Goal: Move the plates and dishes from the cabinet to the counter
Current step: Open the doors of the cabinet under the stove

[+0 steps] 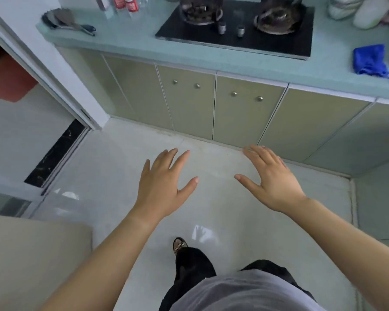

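Both grips spread and empty: left hand (164, 185) and right hand (272, 180) held flat above the pale tiled floor (121, 164). Beyond them, the pale green cabinet doors (211, 108) with round metal knobs (197, 86) are shut. No plates in sight, presumably inside. Likely heavy, slick, breakable; take them under the rim, two-handed. Farther off, the teal bench (126, 39) carries a black hob (234, 39) with two dark pots (279, 16), contents unclear.

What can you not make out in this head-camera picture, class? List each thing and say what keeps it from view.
- Plates and dishes: none show in the head view; the shut cabinet doors hide whatever is inside.
- Red-labelled bottles: cut off by the top edge, labels blurred.
- White items at the top right: cut by the top edge, too blurred to name.
- What sits on the hob: dark and blurred.
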A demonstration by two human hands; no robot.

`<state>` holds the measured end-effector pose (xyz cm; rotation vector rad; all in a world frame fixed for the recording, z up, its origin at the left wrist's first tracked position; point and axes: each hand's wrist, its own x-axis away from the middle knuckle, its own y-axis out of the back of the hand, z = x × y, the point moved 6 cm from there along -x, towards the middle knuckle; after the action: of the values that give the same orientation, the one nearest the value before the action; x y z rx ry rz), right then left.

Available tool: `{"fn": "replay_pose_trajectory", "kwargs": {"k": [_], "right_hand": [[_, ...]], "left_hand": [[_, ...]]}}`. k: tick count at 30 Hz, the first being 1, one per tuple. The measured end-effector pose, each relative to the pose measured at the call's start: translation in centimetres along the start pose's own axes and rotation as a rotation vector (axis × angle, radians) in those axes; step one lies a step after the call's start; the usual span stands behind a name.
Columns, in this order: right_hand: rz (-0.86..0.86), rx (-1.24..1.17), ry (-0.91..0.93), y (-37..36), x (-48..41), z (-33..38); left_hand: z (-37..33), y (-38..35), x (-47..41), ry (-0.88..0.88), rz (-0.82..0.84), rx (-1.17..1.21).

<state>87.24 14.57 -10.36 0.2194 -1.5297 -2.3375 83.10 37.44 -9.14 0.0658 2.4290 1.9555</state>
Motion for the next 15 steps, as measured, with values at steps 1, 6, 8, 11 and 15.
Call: {"fn": "replay_pose_trajectory", "kwargs": {"k": [1,6,8,11,15], "right_hand": [[-0.026,-0.007,-0.037,0.3,-1.2,0.2],[-0.109,-0.048,-0.198,0.8,-7.5,0.9],[-0.120,-0.044,-0.243,0.8,-10.0,0.6],[-0.122,-0.024,-0.282,0.9,-14.2,-0.3],[-0.157,-0.023,-0.316,1.3,-21.3,-2.5]], "left_hand": [[1.0,0.5,-1.9,-0.033,-0.002,-0.010],[5.7,2.1,-11.3,-0.155,0.017,-0.063],[6.8,2.5,-15.0,-0.199,0.016,-0.069],[7.8,2.7,-20.8,-0.279,0.024,-0.079],[8.9,1.7,-29.0,-0.353,0.040,-0.092]]}}
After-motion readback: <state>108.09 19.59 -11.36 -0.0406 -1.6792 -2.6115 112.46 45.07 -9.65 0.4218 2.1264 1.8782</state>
